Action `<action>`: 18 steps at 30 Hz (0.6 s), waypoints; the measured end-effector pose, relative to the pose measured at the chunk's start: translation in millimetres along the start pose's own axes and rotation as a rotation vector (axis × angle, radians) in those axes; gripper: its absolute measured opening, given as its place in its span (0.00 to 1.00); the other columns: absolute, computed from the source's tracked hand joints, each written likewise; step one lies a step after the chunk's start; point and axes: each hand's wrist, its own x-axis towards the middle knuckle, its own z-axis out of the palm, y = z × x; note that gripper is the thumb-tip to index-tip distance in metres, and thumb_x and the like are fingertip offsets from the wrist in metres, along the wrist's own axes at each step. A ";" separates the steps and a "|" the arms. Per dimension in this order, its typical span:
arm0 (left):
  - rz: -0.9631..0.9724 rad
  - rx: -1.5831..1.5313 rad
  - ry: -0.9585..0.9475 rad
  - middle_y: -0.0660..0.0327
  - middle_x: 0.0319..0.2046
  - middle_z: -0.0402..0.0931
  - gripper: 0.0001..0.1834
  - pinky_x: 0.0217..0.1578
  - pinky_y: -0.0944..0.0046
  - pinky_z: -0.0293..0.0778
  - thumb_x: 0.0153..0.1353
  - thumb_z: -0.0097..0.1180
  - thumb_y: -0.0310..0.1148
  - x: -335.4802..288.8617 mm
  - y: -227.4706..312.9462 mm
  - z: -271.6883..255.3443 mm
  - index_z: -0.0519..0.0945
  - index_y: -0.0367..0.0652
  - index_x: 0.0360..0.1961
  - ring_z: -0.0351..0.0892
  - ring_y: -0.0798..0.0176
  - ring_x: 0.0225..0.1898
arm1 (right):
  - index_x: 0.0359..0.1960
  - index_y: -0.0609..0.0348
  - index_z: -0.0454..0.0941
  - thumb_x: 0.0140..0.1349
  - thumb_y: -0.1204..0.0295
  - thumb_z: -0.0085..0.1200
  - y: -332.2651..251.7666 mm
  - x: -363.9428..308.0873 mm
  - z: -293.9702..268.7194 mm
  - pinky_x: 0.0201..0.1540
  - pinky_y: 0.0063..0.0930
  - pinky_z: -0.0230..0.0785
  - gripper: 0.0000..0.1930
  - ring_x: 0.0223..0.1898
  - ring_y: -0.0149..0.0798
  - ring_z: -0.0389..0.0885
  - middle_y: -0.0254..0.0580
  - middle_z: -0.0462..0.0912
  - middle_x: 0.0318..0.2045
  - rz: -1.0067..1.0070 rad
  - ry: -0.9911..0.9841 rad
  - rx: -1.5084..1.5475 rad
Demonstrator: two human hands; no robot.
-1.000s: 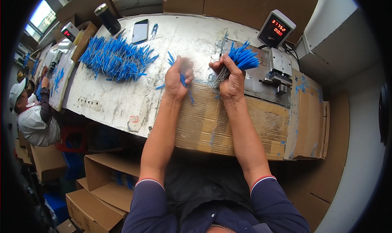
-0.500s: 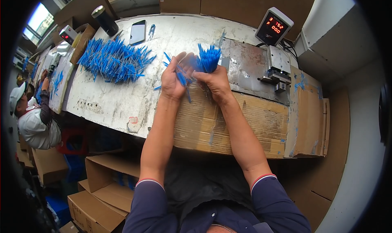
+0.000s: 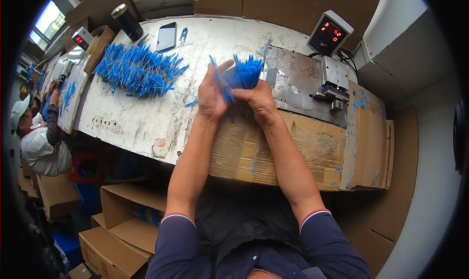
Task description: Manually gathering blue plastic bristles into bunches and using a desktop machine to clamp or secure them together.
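My right hand is closed round an upright bundle of thin blue strips, their tips fanned out above the fist. Close beside it on the left, my left hand is cupped, palm turned toward the bundle. A few loose blue strips lie across that palm, smeared by motion. The left fingers are partly hidden behind the strips and blurred. Left of my hands, a wide heap of blue strips with thin pale wire-like lengths among them lies on the white worktable.
Brown cardboard covers the table's near edge. A metal plate with a small clamp-like device lies at right, below a red-digit display. A phone and a dark flask stand behind the heap. A co-worker sits far left.
The loose strips in my left hand have shifted, now standing more upright and closer to the bundle. My right hand keeps its grip with little movement. Digits on the display differ.
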 end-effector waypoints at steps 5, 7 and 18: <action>-0.043 0.176 0.027 0.51 0.52 0.80 0.27 0.46 0.57 0.81 0.78 0.42 0.48 0.0 1.0 -10.5 0.69 0.36 0.64 0.83 0.57 0.46 | 0.42 0.66 0.84 0.55 0.85 0.63 -0.4 4.6 -3.4 0.26 0.26 0.74 0.12 0.26 0.33 0.83 0.39 0.86 0.30 0.005 0.133 0.252; -0.055 0.295 0.066 0.60 0.43 0.82 0.17 0.37 0.65 0.79 0.75 0.53 0.37 -3.0 -3.4 0.1 0.75 0.39 0.59 0.81 0.67 0.38 | 0.42 0.67 0.84 0.55 0.85 0.63 -1.5 4.2 -5.2 0.25 0.26 0.74 0.11 0.25 0.33 0.83 0.40 0.86 0.30 -0.017 0.145 0.218; -0.057 0.586 0.132 0.65 0.36 0.80 0.10 0.36 0.70 0.76 0.73 0.57 0.34 -7.3 -8.7 4.4 0.77 0.41 0.50 0.78 0.73 0.33 | 0.36 0.65 0.84 0.54 0.84 0.66 5.8 6.5 -3.6 0.27 0.28 0.78 0.08 0.24 0.35 0.84 0.41 0.86 0.28 -0.076 0.250 0.211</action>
